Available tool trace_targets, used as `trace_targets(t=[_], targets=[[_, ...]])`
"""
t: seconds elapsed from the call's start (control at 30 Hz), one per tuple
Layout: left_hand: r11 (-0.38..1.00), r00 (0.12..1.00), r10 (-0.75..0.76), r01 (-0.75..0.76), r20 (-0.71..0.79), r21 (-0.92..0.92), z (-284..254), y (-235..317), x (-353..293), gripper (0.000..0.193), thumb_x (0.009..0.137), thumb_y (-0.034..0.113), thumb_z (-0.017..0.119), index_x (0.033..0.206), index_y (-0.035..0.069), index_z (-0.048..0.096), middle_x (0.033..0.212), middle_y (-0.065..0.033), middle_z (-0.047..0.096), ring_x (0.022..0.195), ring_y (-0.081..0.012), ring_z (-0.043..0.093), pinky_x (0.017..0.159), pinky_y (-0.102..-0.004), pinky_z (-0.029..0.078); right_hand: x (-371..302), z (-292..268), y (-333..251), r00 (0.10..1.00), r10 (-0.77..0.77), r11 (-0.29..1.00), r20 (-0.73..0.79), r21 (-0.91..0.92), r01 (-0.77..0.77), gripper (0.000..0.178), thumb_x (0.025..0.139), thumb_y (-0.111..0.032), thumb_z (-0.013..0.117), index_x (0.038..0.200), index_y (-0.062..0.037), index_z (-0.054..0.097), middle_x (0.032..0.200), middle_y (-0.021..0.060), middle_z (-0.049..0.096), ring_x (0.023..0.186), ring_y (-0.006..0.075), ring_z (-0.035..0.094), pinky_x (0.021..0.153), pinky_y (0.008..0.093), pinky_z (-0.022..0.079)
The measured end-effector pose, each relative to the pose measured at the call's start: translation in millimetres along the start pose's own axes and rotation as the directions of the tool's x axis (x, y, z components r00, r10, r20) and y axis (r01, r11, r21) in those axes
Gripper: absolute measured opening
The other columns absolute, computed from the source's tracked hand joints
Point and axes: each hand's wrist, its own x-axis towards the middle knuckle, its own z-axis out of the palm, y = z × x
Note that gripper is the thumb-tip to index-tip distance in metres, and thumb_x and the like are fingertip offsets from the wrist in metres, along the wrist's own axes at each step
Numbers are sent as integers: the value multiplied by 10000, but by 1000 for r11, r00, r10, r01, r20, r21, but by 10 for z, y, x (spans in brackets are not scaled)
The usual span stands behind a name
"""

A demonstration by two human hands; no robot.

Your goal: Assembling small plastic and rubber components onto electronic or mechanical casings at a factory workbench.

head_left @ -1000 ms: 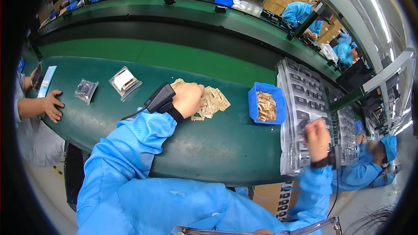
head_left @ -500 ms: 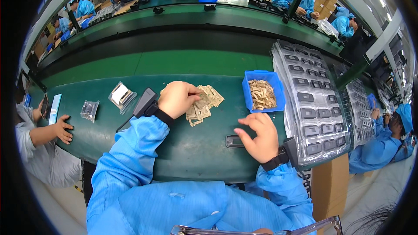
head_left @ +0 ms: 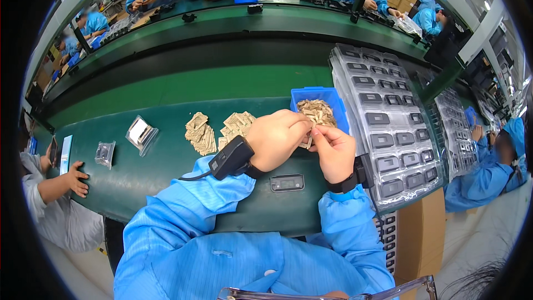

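My left hand [head_left: 280, 138] and my right hand [head_left: 337, 154] meet in front of a blue bin [head_left: 335, 95]. Their fingertips are pinched together on a small flat tan piece [head_left: 306, 144], mostly hidden by the fingers. Many narrow tan strips [head_left: 317, 112] fill the bin. To the left of my hands lie two piles of flat tan pieces, one pile [head_left: 201, 134] fully visible and the other pile [head_left: 236, 125] partly behind my left hand. A black rectangular casing [head_left: 287, 183] rests flat on the green table below my hands.
Stacked clear plastic trays [head_left: 383, 140] with dark casings stand at the right. Two clear bags, a larger bag [head_left: 141, 133] and a smaller bag [head_left: 104, 154], lie at the left. Another person's hand [head_left: 77, 179] rests at the table's left edge. A cardboard box [head_left: 420, 233] sits below right.
My left hand has moved right from the tan pile to meet my right hand by the blue bin. My right hand's fingers have closed into a pinch. The casing now shows fully.
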Motion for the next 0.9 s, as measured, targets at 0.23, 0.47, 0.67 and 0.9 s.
trace_targets(t=[0.23, 0.47, 0.67, 0.9], targets=[[978, 970, 137, -164, 202, 126, 110, 29, 15, 321, 827, 151, 707, 1095, -8, 629, 1076, -144, 669, 952, -295, 677, 785, -372, 575, -34, -84, 50, 996, 9, 999, -87, -44, -13, 120, 950, -27, 637, 1010, 42, 715, 875, 64, 732, 742, 73, 667, 636, 216, 540], [961, 970, -243, 243, 18, -131, 331, -61, 253, 98, 854, 68, 649, 919, 7, 609, 880, -164, 623, 819, -343, 633, 687, -418, 521, -15, -147, 3, 978, -1, 991, -210, -130, -26, 96, 956, -34, 622, 958, 40, 683, 885, 74, 732, 729, 79, 664, 639, 207, 514], [946, 949, -312, 315, 41, -83, 324, -234, 223, 80, 843, 60, 673, 915, 25, 676, 851, -144, 670, 811, -345, 658, 714, -422, 530, 68, -222, 32, 940, 95, 994, -328, -26, -109, 86, 975, -62, 600, 1002, 14, 630, 876, 81, 725, 712, 97, 674, 601, 232, 545], [985, 987, 57, -31, 148, -168, 222, 16, 93, 221, 787, 82, 729, 1001, 37, 695, 938, -107, 698, 862, -301, 678, 762, -392, 561, 82, -237, 107, 937, 3, 1000, -348, -16, -10, 85, 981, -56, 587, 970, 23, 617, 858, 77, 690, 730, 103, 671, 595, 237, 560]])
